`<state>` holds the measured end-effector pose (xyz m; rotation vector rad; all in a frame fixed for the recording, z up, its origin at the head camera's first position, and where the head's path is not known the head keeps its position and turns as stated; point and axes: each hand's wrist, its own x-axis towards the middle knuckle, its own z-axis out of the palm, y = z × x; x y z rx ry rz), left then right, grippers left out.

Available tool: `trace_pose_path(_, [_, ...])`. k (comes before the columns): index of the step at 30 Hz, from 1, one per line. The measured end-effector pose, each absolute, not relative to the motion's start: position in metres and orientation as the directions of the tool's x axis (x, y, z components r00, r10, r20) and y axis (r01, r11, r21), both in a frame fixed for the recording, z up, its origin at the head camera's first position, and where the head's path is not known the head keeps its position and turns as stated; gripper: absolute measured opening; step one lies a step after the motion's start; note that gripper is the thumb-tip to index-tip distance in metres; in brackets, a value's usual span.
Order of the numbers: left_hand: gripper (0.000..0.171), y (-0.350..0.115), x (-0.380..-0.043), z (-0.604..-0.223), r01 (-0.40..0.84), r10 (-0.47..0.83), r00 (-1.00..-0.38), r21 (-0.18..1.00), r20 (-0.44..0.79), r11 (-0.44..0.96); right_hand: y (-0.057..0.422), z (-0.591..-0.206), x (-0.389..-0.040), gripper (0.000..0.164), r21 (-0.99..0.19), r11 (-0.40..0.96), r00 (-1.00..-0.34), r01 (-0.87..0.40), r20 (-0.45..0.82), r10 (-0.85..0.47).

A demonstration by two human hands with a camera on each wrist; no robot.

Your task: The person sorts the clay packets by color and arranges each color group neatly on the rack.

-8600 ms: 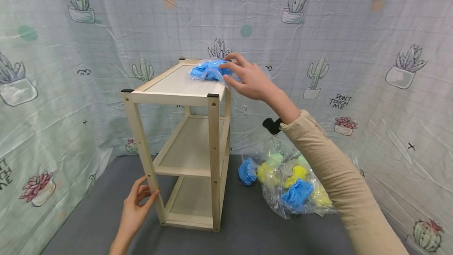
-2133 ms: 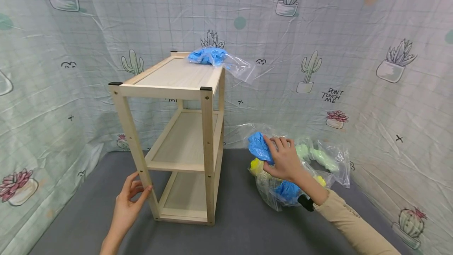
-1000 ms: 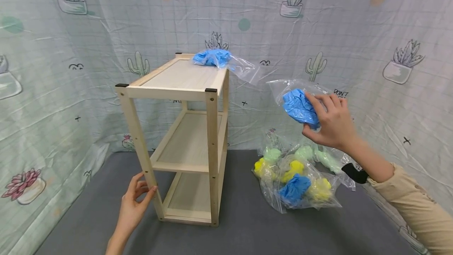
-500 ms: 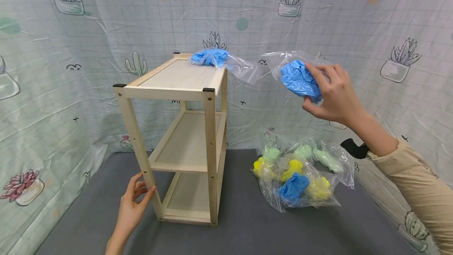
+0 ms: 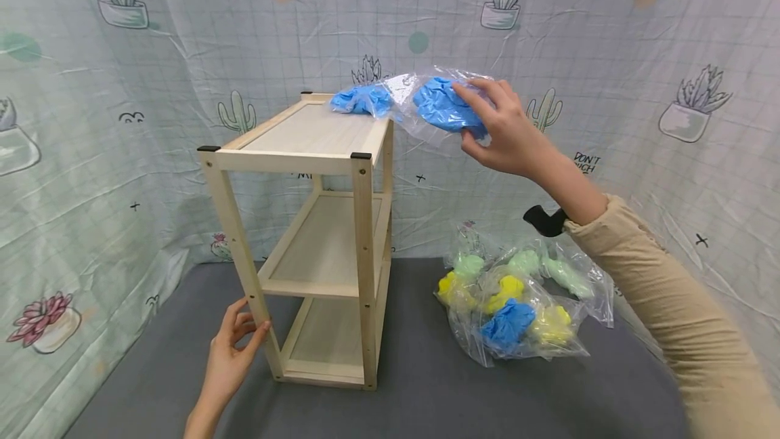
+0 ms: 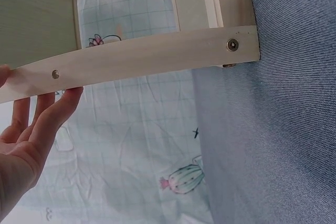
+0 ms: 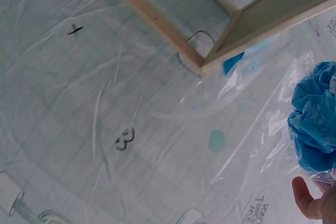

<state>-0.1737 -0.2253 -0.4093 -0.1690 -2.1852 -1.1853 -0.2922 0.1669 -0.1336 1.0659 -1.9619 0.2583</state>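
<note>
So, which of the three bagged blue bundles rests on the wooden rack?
The blue bundle on the top shelf, near its far end; the right hand holds another; the third lies among yellow bundles and pale green ones.

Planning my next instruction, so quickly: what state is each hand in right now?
Left hand: closed, holding a shelf leg.
Right hand: closed, holding a clear bag of something blue.

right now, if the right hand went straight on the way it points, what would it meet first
Likely the blue bag on the shelf, its clear end jutting toward the right hand and held bag; depth is unclear.
</note>
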Motion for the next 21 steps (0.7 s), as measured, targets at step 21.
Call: trace_pose_path(21, [0.044, -0.226, -0.173, -0.409, 0.417, -0.169, -0.781, 0.704, 0.601, 0.576, 0.087, -0.126, -0.329, 0.047, 0.186, 0.658, -0.409, -0.729, 0.652, -0.638])
